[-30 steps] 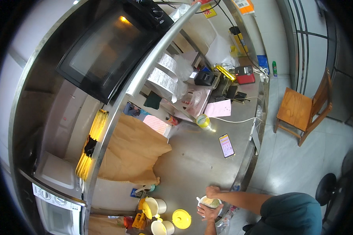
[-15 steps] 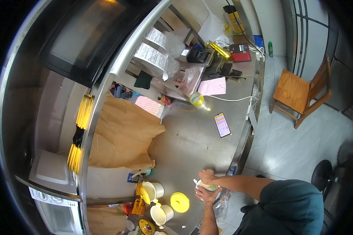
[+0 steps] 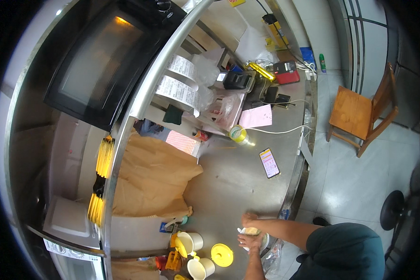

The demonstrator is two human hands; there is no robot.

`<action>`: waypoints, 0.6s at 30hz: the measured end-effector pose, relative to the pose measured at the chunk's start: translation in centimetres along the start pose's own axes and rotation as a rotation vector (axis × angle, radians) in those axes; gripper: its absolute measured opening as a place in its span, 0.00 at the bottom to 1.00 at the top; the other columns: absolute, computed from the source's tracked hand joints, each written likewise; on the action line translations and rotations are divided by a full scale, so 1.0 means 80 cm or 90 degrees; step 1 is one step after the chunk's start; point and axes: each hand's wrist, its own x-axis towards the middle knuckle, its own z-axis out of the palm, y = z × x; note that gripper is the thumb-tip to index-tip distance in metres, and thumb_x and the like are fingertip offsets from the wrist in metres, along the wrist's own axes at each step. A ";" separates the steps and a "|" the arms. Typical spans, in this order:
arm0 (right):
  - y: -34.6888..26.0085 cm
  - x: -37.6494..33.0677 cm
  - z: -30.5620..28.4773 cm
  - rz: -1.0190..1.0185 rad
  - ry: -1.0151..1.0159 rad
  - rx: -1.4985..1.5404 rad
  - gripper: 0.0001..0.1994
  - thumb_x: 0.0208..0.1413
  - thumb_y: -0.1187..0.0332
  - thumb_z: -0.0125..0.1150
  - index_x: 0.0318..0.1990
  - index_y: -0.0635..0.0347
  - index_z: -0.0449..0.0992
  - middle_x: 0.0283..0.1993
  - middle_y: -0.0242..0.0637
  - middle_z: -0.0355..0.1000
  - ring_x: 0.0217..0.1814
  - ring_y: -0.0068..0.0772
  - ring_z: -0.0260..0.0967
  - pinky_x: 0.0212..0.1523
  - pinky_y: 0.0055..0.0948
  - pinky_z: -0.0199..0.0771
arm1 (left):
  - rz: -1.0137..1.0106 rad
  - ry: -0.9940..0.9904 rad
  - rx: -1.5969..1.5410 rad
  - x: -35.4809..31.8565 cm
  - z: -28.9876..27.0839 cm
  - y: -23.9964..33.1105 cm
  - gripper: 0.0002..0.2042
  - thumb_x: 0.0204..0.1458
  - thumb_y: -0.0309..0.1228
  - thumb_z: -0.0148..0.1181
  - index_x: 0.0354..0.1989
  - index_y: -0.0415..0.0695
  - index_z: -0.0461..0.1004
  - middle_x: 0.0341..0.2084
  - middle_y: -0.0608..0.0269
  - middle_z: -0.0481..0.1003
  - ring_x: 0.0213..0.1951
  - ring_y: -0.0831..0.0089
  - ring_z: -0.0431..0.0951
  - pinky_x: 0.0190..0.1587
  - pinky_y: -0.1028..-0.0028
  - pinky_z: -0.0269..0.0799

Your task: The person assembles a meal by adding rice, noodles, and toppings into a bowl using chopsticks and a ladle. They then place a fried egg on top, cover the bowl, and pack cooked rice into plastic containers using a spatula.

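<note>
My right hand (image 3: 249, 220) and my left hand (image 3: 251, 241) work close together at the counter's near edge. Between and under them is a white bowl (image 3: 267, 241), with pale yellowish food (image 3: 252, 231) showing in the gap. My right hand is closed at the bowl's upper side; what its fingers hold is hidden. My left hand lies across the bowl with its fingers stretched out and slightly spread. Beside them sit a yellow lid (image 3: 222, 255), a white pot (image 3: 201, 268) and another white pot (image 3: 195, 241) with a yellow lid tilted against it.
A phone (image 3: 269, 163) lies lit on the steel counter (image 3: 224, 182). Further off are a tape roll (image 3: 238, 134), pink paper (image 3: 256, 115) and a red box (image 3: 286, 72). Brown paper (image 3: 154, 177) covers the far left side. A wooden chair (image 3: 352, 112) stands on the floor.
The whole view has shifted, so the counter's things appear lower and slightly to the right. Both hands remain at the bowl, with the left lying across it.
</note>
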 end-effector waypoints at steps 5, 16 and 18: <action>-0.012 -0.023 -0.020 -0.137 0.041 -0.004 0.07 0.48 0.68 0.60 0.21 0.52 0.80 0.25 0.38 0.78 0.27 0.38 0.77 0.26 0.42 0.76 | -0.006 -0.041 0.038 0.011 0.002 -0.001 0.81 0.18 0.70 0.75 0.73 0.31 0.30 0.74 0.37 0.36 0.77 0.49 0.30 0.75 0.49 0.23; -0.002 -0.040 -0.072 0.030 -0.180 0.015 0.11 0.49 0.69 0.58 0.35 0.58 0.86 0.41 0.50 0.81 0.48 0.48 0.80 0.43 0.46 0.80 | 0.007 -0.042 0.070 0.013 0.005 -0.006 0.79 0.22 0.72 0.73 0.72 0.27 0.31 0.74 0.35 0.37 0.76 0.47 0.31 0.75 0.51 0.26; 0.004 -0.056 -0.081 0.015 -0.122 0.031 0.11 0.50 0.68 0.58 0.35 0.58 0.86 0.40 0.49 0.81 0.48 0.48 0.80 0.44 0.46 0.80 | -0.007 -0.063 0.062 0.011 0.001 -0.002 0.80 0.22 0.72 0.73 0.72 0.27 0.30 0.74 0.33 0.37 0.76 0.47 0.30 0.75 0.51 0.26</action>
